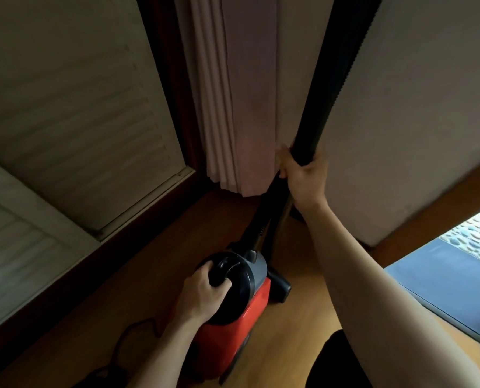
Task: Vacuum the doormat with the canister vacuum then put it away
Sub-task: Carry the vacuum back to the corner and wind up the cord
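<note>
**Item:** canister vacuum (pixel 233 334), red body with a black domed top. It is standing on the wooden floor (pixel 303 317) in a corner, below the hem of a pale curtain (pixel 233 107) and near a louvred door (pixel 65 107).

**Left hand** (pixel 202 295): it is gripping the canister's black top, fingers (pixel 219 284) curling into the carrying recess.

**Right hand** (pixel 303 175): it is holding the black wand (pixel 345 65) upright, fingers clamped round the tube just beside the curtain's edge. The tube is running up out of view.

**Cord** (pixel 132 331): it is trailing on the floor at lower left. Whether it is plugged in cannot be told.

**Doormat** (pixel 443 275): blue-grey, lying at the right by the threshold, well apart from the canister.

**Step in hand, as judged:** the putting away. The machine is sitting in the corner, away from the mat, with its wand raised, so the vacuuming appears to be over.

**Next move, as judged:**
- Settling the canister squarely into the corner.
- Parking or leaning the wand so that it is not toppling.
- Keeping the curtain hem from catching under it.
- Gathering in the loose cord.
</note>
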A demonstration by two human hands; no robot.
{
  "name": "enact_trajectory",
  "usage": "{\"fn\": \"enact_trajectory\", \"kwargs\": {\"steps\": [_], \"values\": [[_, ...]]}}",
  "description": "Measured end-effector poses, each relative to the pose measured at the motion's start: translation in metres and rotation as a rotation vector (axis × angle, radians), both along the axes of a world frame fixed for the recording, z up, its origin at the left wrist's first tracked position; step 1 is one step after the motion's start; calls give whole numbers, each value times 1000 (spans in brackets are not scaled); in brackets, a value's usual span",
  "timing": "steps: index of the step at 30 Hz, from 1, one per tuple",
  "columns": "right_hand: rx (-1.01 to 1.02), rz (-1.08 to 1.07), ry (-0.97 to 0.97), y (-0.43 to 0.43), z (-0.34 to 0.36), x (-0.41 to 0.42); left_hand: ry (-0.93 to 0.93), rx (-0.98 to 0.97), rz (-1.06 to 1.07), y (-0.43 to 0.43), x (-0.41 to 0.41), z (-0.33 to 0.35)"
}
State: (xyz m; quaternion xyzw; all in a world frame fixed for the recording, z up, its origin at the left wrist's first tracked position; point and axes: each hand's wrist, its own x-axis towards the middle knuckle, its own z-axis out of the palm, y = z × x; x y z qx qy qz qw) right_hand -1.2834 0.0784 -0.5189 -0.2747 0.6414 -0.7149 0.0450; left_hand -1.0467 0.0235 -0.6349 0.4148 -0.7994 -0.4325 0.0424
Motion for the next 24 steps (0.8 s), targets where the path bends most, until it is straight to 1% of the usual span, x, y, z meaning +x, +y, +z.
{"fn": "enact_trajectory", "kwargs": {"steps": [3, 8, 15, 19, 24], "values": [[5, 23, 19, -1, -8, -4, 1, 11, 0, 3, -3, -7], [17, 28, -48, 1, -17, -17, -53, -7, -2, 11, 8, -28], [5, 40, -36, -2, -21, -19, -103, -12, 43, 11, -6, -37], [28, 34, -27, -3, -23, -18, -61, -26, 36, 12, -4, -39], [65, 11, -39, 0, -40, -12, -52, 31, -37, 15, 11, -38]]}}
